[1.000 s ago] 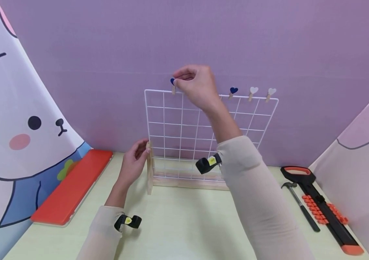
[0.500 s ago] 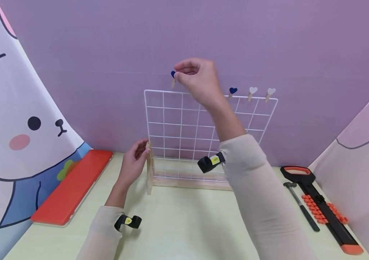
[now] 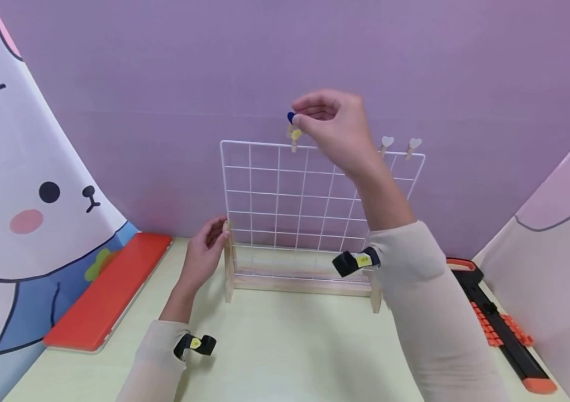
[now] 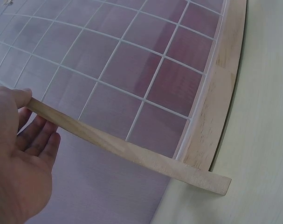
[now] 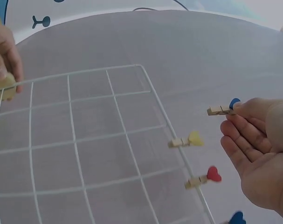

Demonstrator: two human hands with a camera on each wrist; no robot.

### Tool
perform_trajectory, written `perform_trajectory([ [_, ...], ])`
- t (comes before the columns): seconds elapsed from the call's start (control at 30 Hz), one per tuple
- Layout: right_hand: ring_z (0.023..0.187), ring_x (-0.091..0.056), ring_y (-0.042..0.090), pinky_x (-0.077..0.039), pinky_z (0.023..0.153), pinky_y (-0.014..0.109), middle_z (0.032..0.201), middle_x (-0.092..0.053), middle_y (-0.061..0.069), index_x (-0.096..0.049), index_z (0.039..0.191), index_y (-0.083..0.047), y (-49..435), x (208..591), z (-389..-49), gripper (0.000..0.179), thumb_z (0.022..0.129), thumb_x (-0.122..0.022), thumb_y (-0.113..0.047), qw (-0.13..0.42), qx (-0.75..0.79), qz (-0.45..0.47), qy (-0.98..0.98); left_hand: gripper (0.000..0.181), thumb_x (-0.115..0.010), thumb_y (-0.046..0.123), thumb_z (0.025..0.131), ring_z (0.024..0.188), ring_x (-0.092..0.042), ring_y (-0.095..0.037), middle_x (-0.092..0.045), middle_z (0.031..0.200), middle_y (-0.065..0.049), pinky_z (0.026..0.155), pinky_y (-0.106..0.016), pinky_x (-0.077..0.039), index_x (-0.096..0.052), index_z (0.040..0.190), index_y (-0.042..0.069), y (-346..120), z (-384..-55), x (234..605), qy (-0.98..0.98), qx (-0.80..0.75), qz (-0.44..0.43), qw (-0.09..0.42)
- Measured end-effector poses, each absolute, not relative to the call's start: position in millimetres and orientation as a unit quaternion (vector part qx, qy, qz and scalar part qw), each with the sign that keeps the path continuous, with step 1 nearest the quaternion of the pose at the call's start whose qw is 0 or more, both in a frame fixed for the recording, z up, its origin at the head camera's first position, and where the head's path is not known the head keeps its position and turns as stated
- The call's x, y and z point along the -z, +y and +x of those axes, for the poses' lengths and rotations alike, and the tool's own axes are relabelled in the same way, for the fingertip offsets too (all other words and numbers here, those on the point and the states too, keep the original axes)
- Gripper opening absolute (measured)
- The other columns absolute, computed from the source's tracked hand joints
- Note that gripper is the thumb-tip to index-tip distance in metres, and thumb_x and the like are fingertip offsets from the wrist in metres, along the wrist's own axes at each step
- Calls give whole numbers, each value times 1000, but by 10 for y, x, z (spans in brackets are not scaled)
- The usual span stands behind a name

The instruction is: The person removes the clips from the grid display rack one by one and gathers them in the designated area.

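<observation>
My right hand pinches a small wooden clothespin by its blue heart, just above the top wire of a white wire grid. A clothespin with a yellow heart grips that wire close below the held one. Beside it, in the right wrist view, sit a clothespin with a red heart and another blue heart. Two white-heart clothespins are clipped farther right. My left hand holds the top of the wooden upright at the grid's left side.
A flat red case lies on the table to the left. At the right is a black and orange long-handled tool, partly behind my right sleeve. A purple backdrop stands behind the grid.
My right hand has lifted the blue-heart clothespin off the top wire and carried it rightward. The yellow heart has come into view, and my sleeve covers the hammer. The left hand stays put.
</observation>
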State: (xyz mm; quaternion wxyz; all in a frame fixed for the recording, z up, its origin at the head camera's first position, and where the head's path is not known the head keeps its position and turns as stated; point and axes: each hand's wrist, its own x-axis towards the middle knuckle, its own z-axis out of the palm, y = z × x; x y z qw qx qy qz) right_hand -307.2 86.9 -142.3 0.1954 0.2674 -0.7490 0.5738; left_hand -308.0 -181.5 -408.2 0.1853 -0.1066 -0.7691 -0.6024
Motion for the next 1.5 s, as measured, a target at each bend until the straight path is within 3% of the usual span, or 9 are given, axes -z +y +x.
perform_trajectory([
  [0.53,93,-74,9,-60,88,17,102,-79,3,-77,110,-4,1327,1828,-2961,19,92,-76,-9,206,-530,229,-790,44,-59,16,106,133,-56,-30,-58,145,-20,101,-3,-45,-52,148,5,-1857,-3101,4109,-770,601,-104,185],
  [0.9,100,-72,8,-57,88,14,112,-78,6,-75,116,-6,1589,2120,-2906,21,96,-73,-15,184,-490,211,-826,44,-59,16,106,132,-57,-30,-58,145,-20,101,-3,-45,-52,148,4,-1845,-3103,4099,-771,599,-105,188],
  [1.1,96,-74,9,-58,85,14,115,-78,12,-74,117,-7,1710,2321,-2903,22,97,-72,-15,158,-475,220,-837,45,-59,18,106,132,-57,-29,-58,144,-20,102,-3,-44,-51,148,4,-1846,-3123,4092,-773,595,-111,192],
  [1.3,93,-72,2,-57,85,12,113,-78,13,-74,117,-6,1792,2506,-2907,23,97,-72,-16,147,-464,219,-846,45,-59,16,106,132,-57,-31,-59,143,-21,102,-4,-46,-51,147,3,-1843,-3123,4102,-769,600,-114,190],
  [1.5,98,-73,9,-56,88,12,113,-78,11,-73,119,-6,1901,2681,-2885,24,98,-71,-19,132,-460,208,-853,44,-59,17,106,132,-57,-31,-59,144,-21,102,-4,-46,-52,147,3,-1842,-3117,4094,-772,595,-113,195],
])
